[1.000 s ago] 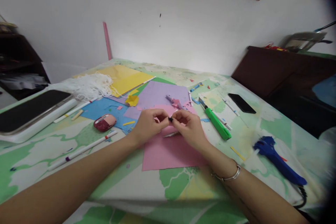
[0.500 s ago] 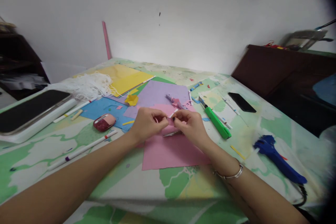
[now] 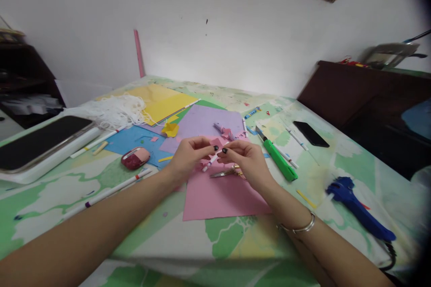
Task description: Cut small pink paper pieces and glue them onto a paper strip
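My left hand [image 3: 190, 159] and my right hand [image 3: 248, 158] meet above a pink paper sheet [image 3: 218, 202], thumbs nearly touching. A slim white marker [image 3: 210, 162] slants between them, its upper end at my right fingertips. Small pink paper [image 3: 217, 142] shows around the left fingertips, partly hidden by the fingers. Both hands are closed in a pinch. Scissors [image 3: 224, 172] lie on the pink sheet, their handles partly covered by my right hand. Just beyond is a rolled purple paper piece [image 3: 220, 128] with pink bits.
To the right lie a green cutter [image 3: 279, 160], a black phone [image 3: 310, 133] and a blue glue gun [image 3: 360, 210]. Leftward are a red-pink case [image 3: 135, 158], white yarn [image 3: 111, 110] and a large dark-screened device [image 3: 40, 141]. Yellow paper [image 3: 168, 105] and several markers surround the work.
My hands have shifted the pink paper they pinched, and the white marker now shows across the front between them. The scissors below are more exposed. The view has tilted slightly.
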A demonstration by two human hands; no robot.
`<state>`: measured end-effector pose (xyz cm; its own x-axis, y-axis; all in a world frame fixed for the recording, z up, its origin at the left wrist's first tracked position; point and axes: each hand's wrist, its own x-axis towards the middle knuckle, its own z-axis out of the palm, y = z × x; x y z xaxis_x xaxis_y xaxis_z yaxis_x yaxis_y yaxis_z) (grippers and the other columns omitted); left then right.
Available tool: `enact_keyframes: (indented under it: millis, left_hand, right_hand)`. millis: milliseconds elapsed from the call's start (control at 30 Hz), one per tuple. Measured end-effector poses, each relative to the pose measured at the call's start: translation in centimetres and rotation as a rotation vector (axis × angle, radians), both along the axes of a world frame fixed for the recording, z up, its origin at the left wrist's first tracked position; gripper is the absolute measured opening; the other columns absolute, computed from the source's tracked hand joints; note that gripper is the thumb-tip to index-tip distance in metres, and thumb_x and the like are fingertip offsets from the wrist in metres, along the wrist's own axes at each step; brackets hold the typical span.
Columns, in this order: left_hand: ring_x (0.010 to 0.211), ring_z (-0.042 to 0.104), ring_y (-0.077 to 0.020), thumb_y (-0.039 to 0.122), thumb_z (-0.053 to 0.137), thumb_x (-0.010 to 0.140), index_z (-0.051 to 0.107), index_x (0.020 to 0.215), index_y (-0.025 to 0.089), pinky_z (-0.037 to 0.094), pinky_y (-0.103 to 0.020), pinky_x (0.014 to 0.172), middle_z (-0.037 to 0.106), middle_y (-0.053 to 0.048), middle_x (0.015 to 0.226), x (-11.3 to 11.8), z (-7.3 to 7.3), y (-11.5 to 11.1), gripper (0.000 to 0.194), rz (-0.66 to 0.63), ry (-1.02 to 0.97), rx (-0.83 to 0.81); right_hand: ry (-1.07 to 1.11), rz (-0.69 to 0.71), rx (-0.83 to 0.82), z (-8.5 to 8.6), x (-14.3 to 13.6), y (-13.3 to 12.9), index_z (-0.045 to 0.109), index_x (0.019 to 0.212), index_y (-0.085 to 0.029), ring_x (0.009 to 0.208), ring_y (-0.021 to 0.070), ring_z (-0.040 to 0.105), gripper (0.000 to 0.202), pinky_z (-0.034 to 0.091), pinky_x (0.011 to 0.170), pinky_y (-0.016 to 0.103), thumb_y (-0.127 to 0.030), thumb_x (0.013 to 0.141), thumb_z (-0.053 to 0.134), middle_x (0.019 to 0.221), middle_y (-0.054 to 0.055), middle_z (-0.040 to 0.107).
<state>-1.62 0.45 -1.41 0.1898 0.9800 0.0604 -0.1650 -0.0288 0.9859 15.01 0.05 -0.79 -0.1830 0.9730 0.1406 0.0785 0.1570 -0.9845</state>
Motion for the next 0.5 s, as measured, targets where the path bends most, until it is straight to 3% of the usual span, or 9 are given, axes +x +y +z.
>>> enact_keyframes:
  millis: [133,200,333,500]
  left_hand:
    - [0.068,0.065,-0.0143,0.017,0.073,0.060,0.059,0.061,0.012,0.050,-0.024,0.067,0.064,-0.002,0.065,-0.5,0.5,0.4,0.015,0.048,-0.161,-0.046]
    - [0.068,0.067,-0.0164,0.015,0.074,0.058,0.056,0.059,0.012,0.051,-0.024,0.066,0.063,-0.001,0.062,-0.8,0.7,0.6,0.018,0.049,-0.203,-0.077]
    - [0.061,0.067,-0.0160,0.013,0.073,0.059,0.054,0.070,0.013,0.048,-0.020,0.053,0.064,-0.001,0.061,-1.1,1.0,0.8,0.022,0.064,-0.215,-0.110]
    - [0.057,0.064,-0.0104,0.009,0.071,0.060,0.057,0.079,0.014,0.045,-0.015,0.050,0.066,-0.001,0.064,-1.4,0.8,1.1,0.024,0.060,-0.279,-0.103]
  right_hand:
    - [-0.704,0.044,0.217,1.1,2.3,0.5,0.064,0.067,-0.018,0.061,0.0152,0.061,0.008,0.044,0.051,0.023,-0.013,0.062,0.064,0.068,0.003,0.067]
    - [-0.907,0.094,0.194,1.6,3.6,0.7,0.063,0.061,-0.019,0.054,0.0141,0.058,0.012,0.038,0.043,0.022,-0.008,0.058,0.063,0.062,0.002,0.066]
    - [-0.808,0.280,0.025,1.8,5.7,1.1,0.063,0.069,-0.021,0.054,0.0137,0.061,0.021,0.037,0.038,0.019,-0.003,0.057,0.059,0.070,0.001,0.069]
    - [-0.776,0.328,-0.035,1.5,6.2,1.6,0.059,0.064,-0.019,0.057,0.0138,0.062,0.018,0.038,0.039,0.019,-0.003,0.057,0.056,0.071,0.002,0.069]
